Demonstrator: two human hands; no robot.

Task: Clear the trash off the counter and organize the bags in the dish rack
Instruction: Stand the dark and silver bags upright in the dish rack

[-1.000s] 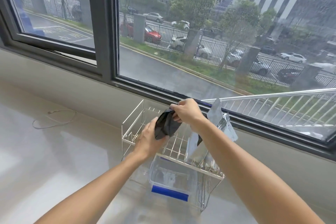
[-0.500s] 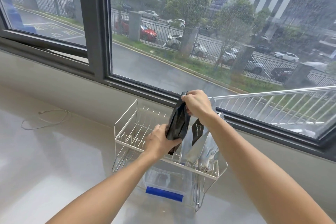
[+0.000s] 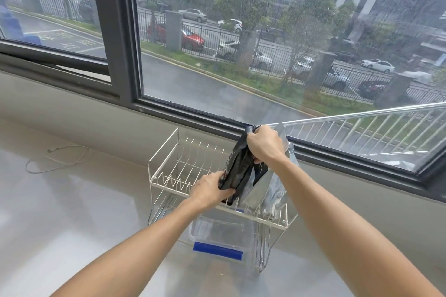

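Note:
A white wire dish rack (image 3: 166, 164) stands on the pale counter (image 3: 72, 212) below the window. A black bag (image 3: 237, 171) stands upright in the rack's right half. My right hand (image 3: 264, 143) pinches its top edge. My left hand (image 3: 210, 190) grips its lower left side by the rack's front rail. Just right of it, a silver foil bag (image 3: 275, 188) leans in the rack, partly hidden by my right wrist.
A clear plastic tray with a blue strip (image 3: 217, 249) sits under the rack. A thin white cord (image 3: 58, 157) lies looped on the counter at the left. The dark window frame (image 3: 115, 38) runs close behind the rack.
The black bag was crumpled between both hands. It has been drawn out tall and lowered upright into the rack beside the silver bag, with my right hand at its top.

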